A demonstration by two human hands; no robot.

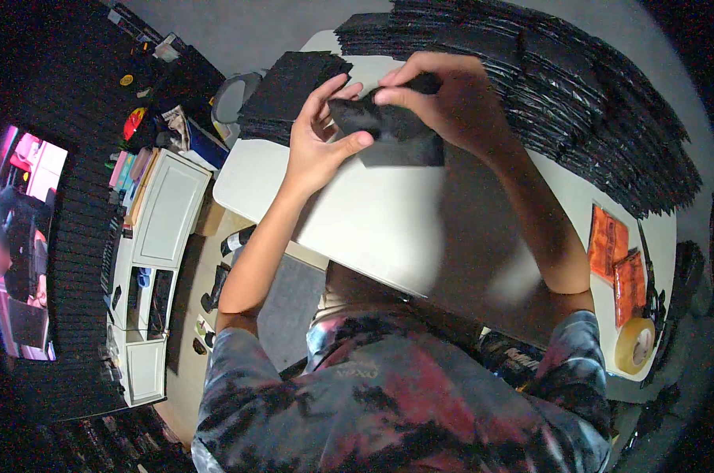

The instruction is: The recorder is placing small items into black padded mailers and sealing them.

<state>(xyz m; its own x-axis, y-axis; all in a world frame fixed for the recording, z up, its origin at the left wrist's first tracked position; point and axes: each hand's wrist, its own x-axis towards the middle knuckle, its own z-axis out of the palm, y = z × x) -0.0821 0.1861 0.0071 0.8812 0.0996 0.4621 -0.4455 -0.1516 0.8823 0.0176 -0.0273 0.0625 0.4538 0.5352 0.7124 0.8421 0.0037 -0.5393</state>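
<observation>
Both hands are over the far part of the white table, holding a soft black fabric-like piece [365, 118] whose exact kind I cannot make out. My left hand [313, 142] curves around its left end, thumb on the near side and fingers behind. From the right, my right hand [455, 98] pinches its upper edge between thumb and fingers. Just below the piece, a flat dark sheet or packet [408, 151] shows, partly covered by it. Beside my left hand lies a pile of flat black packets [282, 91].
Long overlapping rows of black packets [562, 94] line the far and right side of the white table [372, 229]. Two orange packets [609, 244] and a roll of tape [635, 347] lie at the right edge. A white cabinet [167, 209] and a lit screen [27, 244] are on the left.
</observation>
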